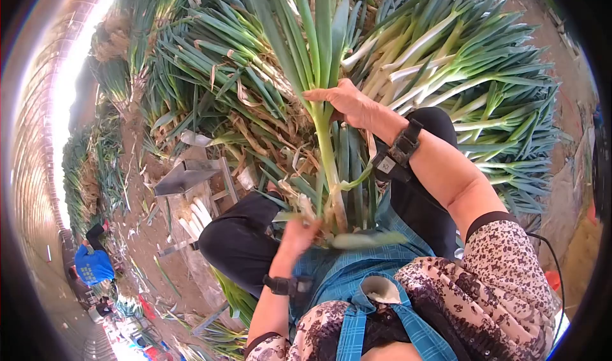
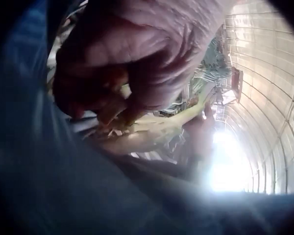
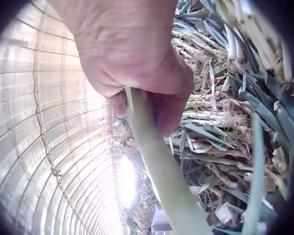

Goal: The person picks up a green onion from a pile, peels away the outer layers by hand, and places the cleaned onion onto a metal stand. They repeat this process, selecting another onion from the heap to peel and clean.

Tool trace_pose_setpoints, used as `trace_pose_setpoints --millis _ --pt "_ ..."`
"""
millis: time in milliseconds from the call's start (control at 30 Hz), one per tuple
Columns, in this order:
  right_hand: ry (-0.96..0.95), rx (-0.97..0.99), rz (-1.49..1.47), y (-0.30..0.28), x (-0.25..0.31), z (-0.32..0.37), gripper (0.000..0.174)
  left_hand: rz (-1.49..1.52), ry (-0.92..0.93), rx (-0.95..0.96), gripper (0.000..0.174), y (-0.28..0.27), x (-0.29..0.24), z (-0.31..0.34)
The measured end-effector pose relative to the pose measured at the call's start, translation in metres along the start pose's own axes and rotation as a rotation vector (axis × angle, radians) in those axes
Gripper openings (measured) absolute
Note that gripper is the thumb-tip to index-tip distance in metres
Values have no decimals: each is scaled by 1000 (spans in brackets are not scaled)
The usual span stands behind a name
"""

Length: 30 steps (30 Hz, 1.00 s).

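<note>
In the head view a leek (image 1: 327,154) stands nearly upright over the lap, its green leaves fanned out at the top. My right hand (image 1: 350,103) grips it where the leaves split from the stalk; the right wrist view shows the fingers of that hand (image 3: 137,58) curled round the pale green stalk (image 3: 164,171). Low down, beside the root end, is my left hand (image 1: 298,235), blurred. The left wrist view has the left hand (image 2: 147,54) with curled fingers pinching a pale, ragged strip (image 2: 111,111) against the leek's lower end (image 2: 137,139).
Piled untrimmed leeks (image 1: 217,74) lie ahead and to the left, and pale-stalked leeks (image 1: 459,74) to the right. A metal-topped stand (image 1: 185,177) is near the left knee. Another person in blue (image 1: 94,267) is far left.
</note>
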State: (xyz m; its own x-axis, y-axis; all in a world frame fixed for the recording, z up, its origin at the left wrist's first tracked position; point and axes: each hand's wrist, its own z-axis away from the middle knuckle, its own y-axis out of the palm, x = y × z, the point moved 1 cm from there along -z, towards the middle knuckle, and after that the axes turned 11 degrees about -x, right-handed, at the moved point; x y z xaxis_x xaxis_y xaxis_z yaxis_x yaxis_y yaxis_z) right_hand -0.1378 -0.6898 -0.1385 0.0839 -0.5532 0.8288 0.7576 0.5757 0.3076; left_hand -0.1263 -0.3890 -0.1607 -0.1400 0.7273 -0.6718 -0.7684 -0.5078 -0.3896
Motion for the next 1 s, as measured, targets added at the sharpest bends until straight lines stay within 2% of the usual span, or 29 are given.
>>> trace_pose_setpoints --millis 33,100,167,200,267,300,367,400,433,500,533,567,633,667,733,767,833,933,1000 --pt "-3 6 -1 2 3 3 25 -252 196 -166 34 -10 -14 -7" --pt "-3 50 -61 7 3 10 25 -108 470 -444 38 -18 -41 -27" --pt "-7 27 -52 11 1 10 25 133 635 -451 39 -1 -90 -37" --pt "-16 23 -76 12 0 10 25 131 641 -450 39 8 -101 -46" --pt "-33 12 -143 14 1 11 24 648 228 -13 36 26 -111 -58" --pt "-37 9 -142 13 4 11 24 649 231 -9 36 34 -113 -60" --pt "-158 -81 -7 7 9 10 23 509 334 -177 33 45 -113 -63" --pt "-206 -85 188 3 16 12 24 452 339 -163 30 46 -111 -66" --pt "-196 -88 188 1 11 9 24 451 330 -160 30 46 -106 -69" --pt "-16 137 -74 6 7 1 29 528 359 -105 22 40 -103 -78" --pt "9 262 -226 4 7 3 35 672 293 0 22 31 -102 -80" --pt "10 267 -229 2 8 4 35 719 291 80 22 21 -100 -84" --pt "40 451 -306 2 10 6 39 839 193 190 24 9 -109 -73" --pt "31 472 -286 3 9 4 42 835 191 188 24 6 -106 -75" --pt "13 411 -259 7 4 1 45 680 303 -18 25 1 -105 -77" --pt "-2 349 -226 8 1 -1 47 677 302 -17 25 1 -103 -76" --pt "-33 326 -230 13 -2 -1 46 656 348 -193 21 3 -113 -63" --pt "-73 303 -195 16 -8 -5 43 644 383 -306 18 6 -109 -63" --pt "-89 301 -162 19 -9 -6 41 657 322 -258 17 5 -107 -66"
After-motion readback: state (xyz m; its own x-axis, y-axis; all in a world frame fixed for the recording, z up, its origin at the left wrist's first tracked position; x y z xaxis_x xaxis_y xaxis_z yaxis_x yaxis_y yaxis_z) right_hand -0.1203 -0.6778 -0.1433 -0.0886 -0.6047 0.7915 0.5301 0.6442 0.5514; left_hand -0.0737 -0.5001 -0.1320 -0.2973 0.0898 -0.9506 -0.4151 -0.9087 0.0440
